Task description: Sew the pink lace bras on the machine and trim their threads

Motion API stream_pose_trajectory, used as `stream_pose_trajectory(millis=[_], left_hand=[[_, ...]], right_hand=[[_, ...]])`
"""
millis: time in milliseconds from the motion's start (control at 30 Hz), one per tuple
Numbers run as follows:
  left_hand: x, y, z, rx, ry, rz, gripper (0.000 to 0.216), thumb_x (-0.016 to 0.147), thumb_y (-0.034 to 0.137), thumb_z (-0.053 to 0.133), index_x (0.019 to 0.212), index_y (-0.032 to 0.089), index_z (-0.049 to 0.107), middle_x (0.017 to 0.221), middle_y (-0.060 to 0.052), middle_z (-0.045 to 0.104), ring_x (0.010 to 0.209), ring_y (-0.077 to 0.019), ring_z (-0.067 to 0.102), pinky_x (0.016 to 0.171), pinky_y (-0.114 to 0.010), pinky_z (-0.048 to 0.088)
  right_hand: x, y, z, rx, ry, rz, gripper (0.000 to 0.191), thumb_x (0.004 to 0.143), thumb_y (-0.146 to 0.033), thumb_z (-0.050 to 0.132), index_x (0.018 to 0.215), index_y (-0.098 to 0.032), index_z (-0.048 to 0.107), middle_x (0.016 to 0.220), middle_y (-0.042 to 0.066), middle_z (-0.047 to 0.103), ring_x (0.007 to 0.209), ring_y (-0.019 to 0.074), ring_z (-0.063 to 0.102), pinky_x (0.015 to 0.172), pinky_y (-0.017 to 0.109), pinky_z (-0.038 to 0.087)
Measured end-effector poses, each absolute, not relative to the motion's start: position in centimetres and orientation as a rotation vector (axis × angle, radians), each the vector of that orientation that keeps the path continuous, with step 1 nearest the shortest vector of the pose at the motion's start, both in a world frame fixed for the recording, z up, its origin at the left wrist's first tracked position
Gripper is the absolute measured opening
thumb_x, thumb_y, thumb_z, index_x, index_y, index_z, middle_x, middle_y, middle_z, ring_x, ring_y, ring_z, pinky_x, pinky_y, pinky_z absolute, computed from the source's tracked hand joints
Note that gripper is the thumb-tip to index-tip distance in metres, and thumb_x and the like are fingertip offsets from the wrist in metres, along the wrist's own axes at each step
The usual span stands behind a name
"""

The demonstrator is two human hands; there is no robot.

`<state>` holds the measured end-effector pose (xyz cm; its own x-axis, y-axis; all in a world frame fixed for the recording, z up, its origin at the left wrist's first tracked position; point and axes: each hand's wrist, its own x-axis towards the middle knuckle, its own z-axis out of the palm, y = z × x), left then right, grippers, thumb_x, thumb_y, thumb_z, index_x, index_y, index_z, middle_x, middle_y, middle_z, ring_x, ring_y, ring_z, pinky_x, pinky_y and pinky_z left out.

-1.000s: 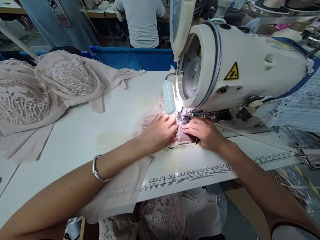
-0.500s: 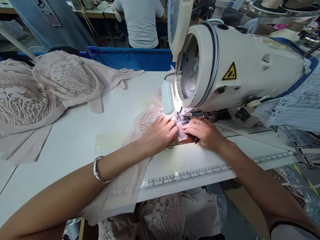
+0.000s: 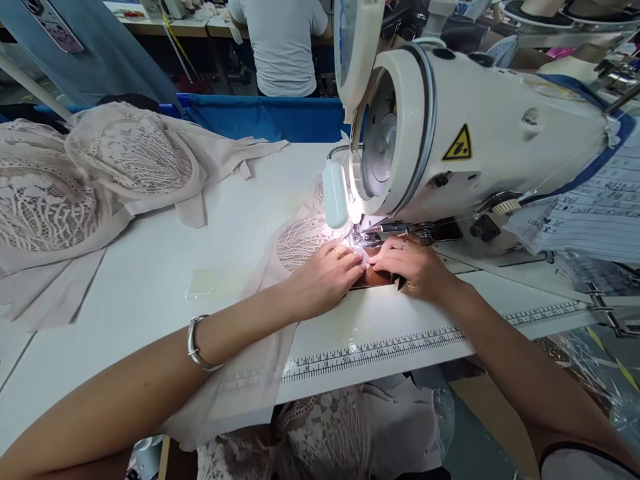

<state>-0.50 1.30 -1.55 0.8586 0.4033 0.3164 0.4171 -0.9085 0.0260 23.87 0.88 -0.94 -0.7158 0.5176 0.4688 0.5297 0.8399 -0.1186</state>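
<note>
A pale pink lace bra lies on the sewing machine bed, its edge under the lit presser foot. My left hand rests on it just left of the foot, bent fingertips gripping the fabric edge. From the other side, my right hand pinches the same edge with thumb and fingers, close to the left fingertips. A small dark pointed thing shows under my right palm; I cannot make out what it is. The white sewing machine stands above and right of my hands.
More lace bras lie at the left of the white table, others on my lap. A small lamp hangs by the needle. A printed ruler runs along the front edge. Beyond the blue cloth sits a person.
The fabric edge between my hands has shifted toward the foot, and less of it shows in front. My left fingers have slid slightly right and down; my right fingers are more bunched.
</note>
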Motion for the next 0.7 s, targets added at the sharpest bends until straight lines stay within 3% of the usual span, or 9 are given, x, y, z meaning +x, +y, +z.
stream_pose_trajectory(millis=[267, 433, 700], left_hand=[[-0.9, 2.0, -1.9, -2.922, -0.694, -0.47, 0.035, 0.097, 0.007, 0.041, 0.124, 0.008, 0.063, 0.127, -0.017, 0.067, 0.113, -0.0279, 0.063, 0.101, -0.046, 0.047], [-1.4, 3.2, -2.0, -2.973, -0.741, -0.454, 0.037, 0.097, 0.003, 0.039, 0.123, 0.012, 0.063, 0.121, -0.016, 0.067, 0.109, -0.0254, 0.063, 0.102, -0.046, 0.046], [-2.0, 4.9, -1.7, -3.092, -0.823, -0.401, 0.039, 0.096, 0.003, 0.041, 0.124, 0.016, 0.063, 0.131, -0.015, 0.064, 0.117, -0.0271, 0.061, 0.101, -0.048, 0.047]], right_hand=[[24.4, 1.4, -1.2, -0.766, -2.572, -0.059, 0.034, 0.086, -0.003, 0.048, 0.106, -0.02, 0.07, 0.102, 0.007, 0.076, 0.102, 0.0232, 0.064, 0.083, 0.037, 0.052], [24.4, 1.4, -1.5, -0.793, -2.562, -0.081, 0.052, 0.071, 0.008, 0.04, 0.105, -0.019, 0.068, 0.104, 0.006, 0.076, 0.102, 0.0228, 0.066, 0.085, 0.038, 0.054], [24.5, 1.4, -1.7, -0.787, -2.525, -0.086, 0.052, 0.069, 0.009, 0.039, 0.101, -0.02, 0.069, 0.114, 0.006, 0.076, 0.104, 0.0222, 0.067, 0.085, 0.038, 0.056]])
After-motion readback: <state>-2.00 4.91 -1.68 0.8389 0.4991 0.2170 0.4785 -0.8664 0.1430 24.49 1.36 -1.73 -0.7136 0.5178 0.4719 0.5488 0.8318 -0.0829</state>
